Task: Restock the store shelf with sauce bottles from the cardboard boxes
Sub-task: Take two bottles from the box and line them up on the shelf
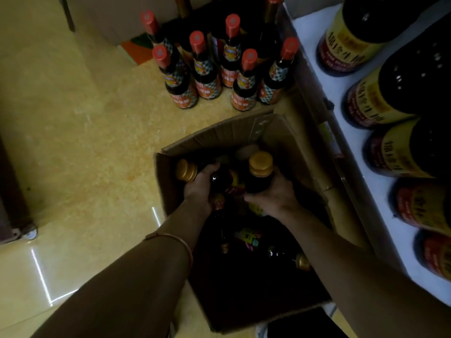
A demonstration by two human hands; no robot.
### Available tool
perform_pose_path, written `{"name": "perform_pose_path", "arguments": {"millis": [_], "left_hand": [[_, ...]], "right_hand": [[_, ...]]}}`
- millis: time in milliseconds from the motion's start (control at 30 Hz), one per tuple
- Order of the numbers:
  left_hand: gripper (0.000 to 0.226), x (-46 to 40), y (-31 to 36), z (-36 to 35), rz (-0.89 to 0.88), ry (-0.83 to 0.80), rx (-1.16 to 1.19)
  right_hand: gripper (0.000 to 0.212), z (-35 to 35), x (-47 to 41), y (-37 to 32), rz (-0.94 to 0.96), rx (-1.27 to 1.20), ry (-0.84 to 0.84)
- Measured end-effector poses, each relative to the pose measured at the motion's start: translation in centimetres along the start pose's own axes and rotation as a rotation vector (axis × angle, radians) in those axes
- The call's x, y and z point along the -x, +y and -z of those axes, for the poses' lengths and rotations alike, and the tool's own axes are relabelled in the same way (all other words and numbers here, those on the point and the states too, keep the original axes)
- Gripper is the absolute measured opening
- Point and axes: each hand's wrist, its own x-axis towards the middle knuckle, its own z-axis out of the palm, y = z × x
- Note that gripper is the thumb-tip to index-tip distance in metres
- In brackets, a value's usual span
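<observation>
An open cardboard box stands on the floor beside the shelf, with several dark sauce bottles inside. My left hand grips a dark gold-capped bottle that lies tilted, its cap pointing left. My right hand holds another gold-capped bottle upright by its body, raised in the box's mouth. More bottles lie deeper in the box, mostly in shadow. The white shelf on the right carries a row of large dark bottles with yellow and red labels.
Several red-capped sauce bottles stand on the tiled floor beyond the box. Another carton sits behind them. A dark piece of furniture on a caster stands at the left. Bare yellow floor lies left of the box.
</observation>
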Motion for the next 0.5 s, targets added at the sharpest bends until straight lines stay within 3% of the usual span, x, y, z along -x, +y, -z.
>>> {"name": "perform_pose_path", "arguments": {"millis": [133, 300, 500], "left_hand": [[0.018, 4.5, 0.6, 2.2, -0.209, -0.040, -0.251], [0.016, 12.3, 3.3, 4.9, -0.299, -0.175, -0.453], [0.012, 25.2, 8.2, 6.3, -0.508, -0.310, -0.555]], "right_hand": [[0.084, 2.1, 5.1, -1.5, 0.087, 0.007, -0.056], [0.068, 6.0, 11.4, -6.1, 0.186, 0.110, -0.019], [0.044, 12.3, 22.1, -15.1, 0.330, 0.198, -0.068]]}}
